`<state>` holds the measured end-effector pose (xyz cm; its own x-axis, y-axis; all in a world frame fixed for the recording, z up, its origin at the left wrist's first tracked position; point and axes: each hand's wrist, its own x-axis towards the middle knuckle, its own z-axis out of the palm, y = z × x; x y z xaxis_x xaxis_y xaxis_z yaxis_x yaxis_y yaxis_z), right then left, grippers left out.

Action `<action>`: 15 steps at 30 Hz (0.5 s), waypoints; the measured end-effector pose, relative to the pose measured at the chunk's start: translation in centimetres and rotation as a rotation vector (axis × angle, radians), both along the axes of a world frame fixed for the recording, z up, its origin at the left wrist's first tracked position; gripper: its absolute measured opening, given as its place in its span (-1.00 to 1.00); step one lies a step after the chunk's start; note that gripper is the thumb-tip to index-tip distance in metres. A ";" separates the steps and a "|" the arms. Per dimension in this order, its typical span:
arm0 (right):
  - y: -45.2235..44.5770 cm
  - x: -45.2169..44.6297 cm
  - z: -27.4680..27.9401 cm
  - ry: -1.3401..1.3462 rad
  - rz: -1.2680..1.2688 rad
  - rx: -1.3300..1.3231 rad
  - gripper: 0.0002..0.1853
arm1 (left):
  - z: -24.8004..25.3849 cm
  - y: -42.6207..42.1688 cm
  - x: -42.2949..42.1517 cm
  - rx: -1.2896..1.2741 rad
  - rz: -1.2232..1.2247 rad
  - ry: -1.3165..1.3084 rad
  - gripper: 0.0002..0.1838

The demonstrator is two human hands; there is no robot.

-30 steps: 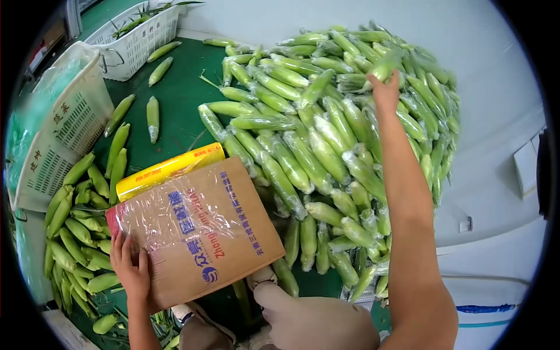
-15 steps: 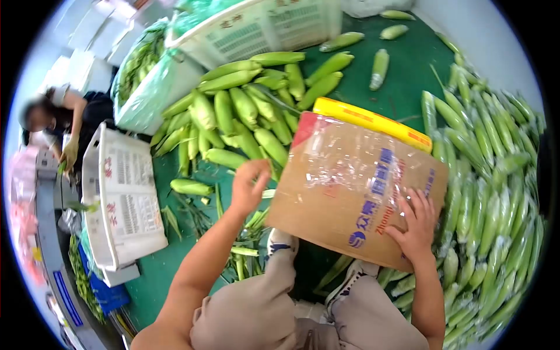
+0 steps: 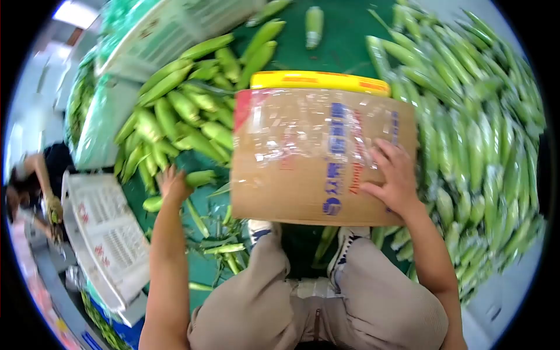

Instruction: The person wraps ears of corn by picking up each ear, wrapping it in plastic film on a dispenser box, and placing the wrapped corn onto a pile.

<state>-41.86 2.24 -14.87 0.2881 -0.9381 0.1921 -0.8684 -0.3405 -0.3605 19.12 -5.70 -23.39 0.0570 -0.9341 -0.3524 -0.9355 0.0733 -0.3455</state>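
Observation:
My right hand [image 3: 394,178] lies flat on a cardboard box [image 3: 280,192] with blue and red print and shiny tape, its fingers spread. My left hand [image 3: 174,184] is stretched out to the left over the green floor, fingers apart. It is between an ear of corn [image 3: 153,203] and another ear [image 3: 201,178]; whether it touches either I cannot tell. Just beyond lies a pile of unwrapped corn in green husks [image 3: 169,116]. A long yellow carton [image 3: 321,81] runs along the far edge of the box.
Many plastic-wrapped ears of corn [image 3: 466,151] are heaped on the right. White crates [image 3: 111,239] stand at the left and at the back [image 3: 175,35]. Husk scraps [image 3: 224,249] lie by my feet. Another person's gloved hand [image 3: 54,209] shows at far left.
My left hand has moved left and down from beside the box to the loose ears near the pile. My right hand stays on the box. The view has shifted.

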 end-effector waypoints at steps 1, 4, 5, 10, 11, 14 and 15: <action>0.1 -0.5 0.2 -0.025 -0.014 0.015 -0.15 | -0.8 0.8 1.0 0.029 0.087 0.074 -0.25; 0.4 -1.0 0.3 -0.204 -0.053 0.035 -0.16 | -2.2 3.7 3.3 -0.311 0.403 0.982 -0.35; 0.2 -1.7 0.6 -0.167 -0.080 0.073 -0.17 | -0.7 3.7 2.2 -0.410 0.486 1.097 -0.40; -0.6 -2.9 1.0 -0.039 -0.048 0.193 -0.44 | 13.8 -0.4 -14.3 -0.352 -0.022 1.143 -0.26; -1.3 -3.0 0.8 -0.021 -0.015 0.188 -0.52 | 16.2 -1.8 -18.6 -0.367 -0.294 1.044 -0.18; -0.9 -2.8 -0.6 0.100 -0.016 0.036 -0.73 | 18.0 -5.2 -29.9 -0.268 -0.605 0.881 -0.37; -0.5 -2.8 -1.1 -0.058 -0.034 -0.021 -0.76 | 16.6 -5.9 -32.5 -0.250 -0.662 0.836 -0.38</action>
